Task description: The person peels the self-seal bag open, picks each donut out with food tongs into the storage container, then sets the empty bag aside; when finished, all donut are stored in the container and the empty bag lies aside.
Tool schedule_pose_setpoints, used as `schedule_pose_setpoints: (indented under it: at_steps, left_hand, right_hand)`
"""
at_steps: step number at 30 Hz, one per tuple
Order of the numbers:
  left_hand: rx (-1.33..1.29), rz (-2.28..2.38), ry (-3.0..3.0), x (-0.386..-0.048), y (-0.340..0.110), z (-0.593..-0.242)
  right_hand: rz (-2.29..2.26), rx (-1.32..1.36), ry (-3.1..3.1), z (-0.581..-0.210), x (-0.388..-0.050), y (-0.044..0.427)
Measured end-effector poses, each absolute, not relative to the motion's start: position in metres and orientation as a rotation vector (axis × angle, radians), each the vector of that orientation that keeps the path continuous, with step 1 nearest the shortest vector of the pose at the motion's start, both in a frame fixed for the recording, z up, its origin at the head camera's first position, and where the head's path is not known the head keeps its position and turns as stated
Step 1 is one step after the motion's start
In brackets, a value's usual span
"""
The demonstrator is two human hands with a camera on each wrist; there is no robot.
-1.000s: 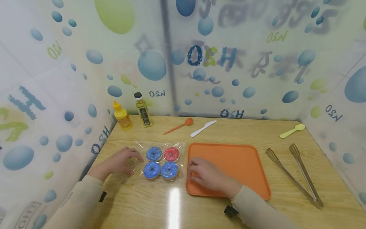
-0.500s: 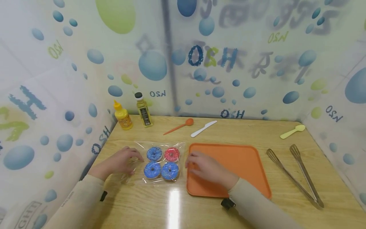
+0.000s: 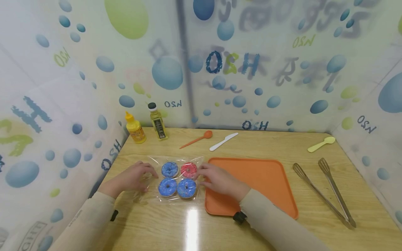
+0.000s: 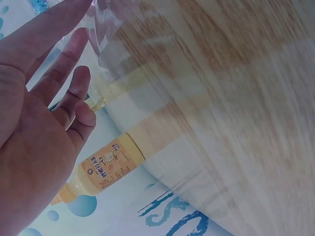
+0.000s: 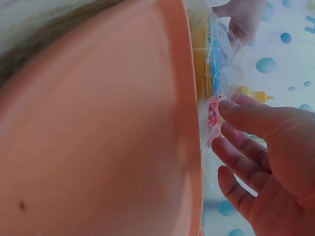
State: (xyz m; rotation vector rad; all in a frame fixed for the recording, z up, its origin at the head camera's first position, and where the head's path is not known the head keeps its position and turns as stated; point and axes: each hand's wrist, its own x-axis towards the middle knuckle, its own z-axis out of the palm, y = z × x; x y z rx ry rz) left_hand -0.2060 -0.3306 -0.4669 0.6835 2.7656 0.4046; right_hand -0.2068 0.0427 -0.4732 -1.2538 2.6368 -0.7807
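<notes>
In the head view a clear plastic bag (image 3: 174,201) lies on the table with several toy donuts inside, one pink donut (image 3: 188,170) and blue ones such as the blue donut (image 3: 168,187). My left hand (image 3: 133,177) is at the bag's left edge, thumb and fingers apart; in the left wrist view the crinkled plastic is by its fingertips. My right hand (image 3: 221,179) reaches over the left rim of the orange tray (image 3: 260,184) to the bag's right edge. Its fingers (image 5: 241,152) are loosely bent near the pink donut, thumb apart; contact with the plastic is hard to tell.
Behind the bag stand a yellow squeeze bottle (image 3: 136,130) and an oil bottle (image 3: 158,123). An orange spoon (image 3: 196,139), a white knife (image 3: 223,142) and a light green spoon (image 3: 321,144) lie along the back. Metal tongs (image 3: 336,195) rest right of the tray. Patterned walls enclose the table.
My right hand has moved left, from above the tray to the bag's right edge. The left hand has stayed at the bag's left edge.
</notes>
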Motion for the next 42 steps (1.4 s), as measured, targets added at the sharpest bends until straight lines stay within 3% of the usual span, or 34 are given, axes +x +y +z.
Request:
schedule_pose_setpoints:
  at_steps: [29, 42]
  left_hand:
    - [0.729, 0.381, 2.778, -0.205, -0.329, -0.466]
    - [0.755, 0.365, 2.786, -0.206, -0.331, -0.467]
  right_hand:
    - [-0.688, -1.237, 2.807, -0.477, -0.210, 0.064]
    - [-0.682, -1.090, 2.765, -0.479, -0.206, 0.072]
